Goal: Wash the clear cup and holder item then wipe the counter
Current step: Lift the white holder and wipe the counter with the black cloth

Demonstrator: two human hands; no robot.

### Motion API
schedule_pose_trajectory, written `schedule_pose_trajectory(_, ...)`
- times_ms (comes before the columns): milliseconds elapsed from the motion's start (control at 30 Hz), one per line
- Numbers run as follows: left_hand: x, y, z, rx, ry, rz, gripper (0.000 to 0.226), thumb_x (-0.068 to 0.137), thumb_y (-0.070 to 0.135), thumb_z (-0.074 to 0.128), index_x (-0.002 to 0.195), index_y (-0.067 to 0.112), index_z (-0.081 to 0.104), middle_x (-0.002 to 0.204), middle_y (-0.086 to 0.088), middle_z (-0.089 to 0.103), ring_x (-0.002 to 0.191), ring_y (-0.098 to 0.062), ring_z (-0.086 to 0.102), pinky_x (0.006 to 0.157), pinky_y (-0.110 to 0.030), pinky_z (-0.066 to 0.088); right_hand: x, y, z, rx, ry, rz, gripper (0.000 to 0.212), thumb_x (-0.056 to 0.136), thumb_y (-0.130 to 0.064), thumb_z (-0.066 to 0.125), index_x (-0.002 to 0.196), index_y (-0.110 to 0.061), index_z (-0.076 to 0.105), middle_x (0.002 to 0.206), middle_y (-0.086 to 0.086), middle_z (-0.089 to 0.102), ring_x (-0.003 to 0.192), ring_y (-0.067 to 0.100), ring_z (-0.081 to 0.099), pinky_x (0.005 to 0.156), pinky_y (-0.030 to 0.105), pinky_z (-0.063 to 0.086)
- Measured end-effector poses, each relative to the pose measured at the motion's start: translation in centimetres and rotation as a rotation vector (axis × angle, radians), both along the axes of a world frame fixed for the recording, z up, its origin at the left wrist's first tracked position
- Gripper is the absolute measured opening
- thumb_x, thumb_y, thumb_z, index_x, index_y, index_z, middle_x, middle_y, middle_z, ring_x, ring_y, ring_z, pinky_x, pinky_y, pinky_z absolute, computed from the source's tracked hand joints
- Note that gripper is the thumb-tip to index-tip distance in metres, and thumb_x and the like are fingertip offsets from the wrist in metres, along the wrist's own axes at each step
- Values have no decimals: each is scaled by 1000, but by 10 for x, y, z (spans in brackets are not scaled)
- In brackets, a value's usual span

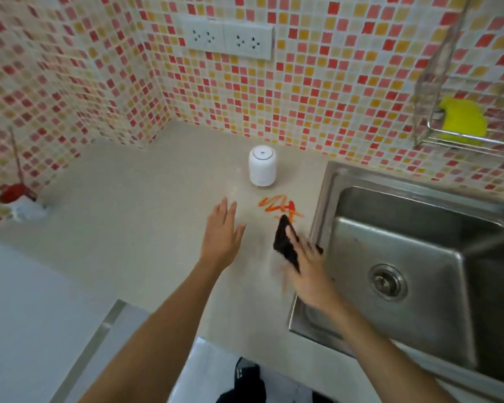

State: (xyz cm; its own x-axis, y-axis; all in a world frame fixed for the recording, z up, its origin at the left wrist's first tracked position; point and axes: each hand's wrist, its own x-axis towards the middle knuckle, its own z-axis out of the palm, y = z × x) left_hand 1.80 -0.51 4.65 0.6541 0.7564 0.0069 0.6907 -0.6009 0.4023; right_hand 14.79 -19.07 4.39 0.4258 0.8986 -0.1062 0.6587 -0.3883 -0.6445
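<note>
Two hands were over the counter (146, 205), and we took the orange-red smear (280, 207) as our landmark. Our right hand (309, 269) pressed a dark cloth (285, 242) flat to the counter on the near side of the smear, its fingers straight on top of the cloth, the cloth's far tip just touching the smear's near edge. The smear ran crosswise, so we judged a short push away from us would carry the cloth over it. Our left hand (221, 237) hung to the left of the smear, fingers spread and holding nothing, farther from it than the cloth. Just beyond the smear stood a white cylinder (262, 169), the one thing a long stroke might knock. To the smear's right lay the steel sink (405, 257). We saw no clear cup or holder.
</note>
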Motion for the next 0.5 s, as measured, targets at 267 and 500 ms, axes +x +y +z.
schedule_pose_trajectory(267, -65, 17, -82, 38, 155, -66, 63, 98, 45, 7, 152, 14, 13, 160, -2, 9, 149, -23, 12, 119, -35, 0, -50, 5, -65, -282, -516, 85, 58, 97, -62, 23, 151, -40, 25, 159, 5, 25, 144, 36, 27, 109, 69, 16)
schedule_pose_trajectory(500, -70, 20, -87, 94, 125, -88, 57, 100, 37, 24, 151, 13, 27, 158, -5, 23, 147, -21, 19, 119, -39, 9, -54, 19, -54, -375, -457, -132, 59, 97, -61, 16, 151, -38, 24, 159, 8, 24, 145, 35, 22, 110, 70, 9)
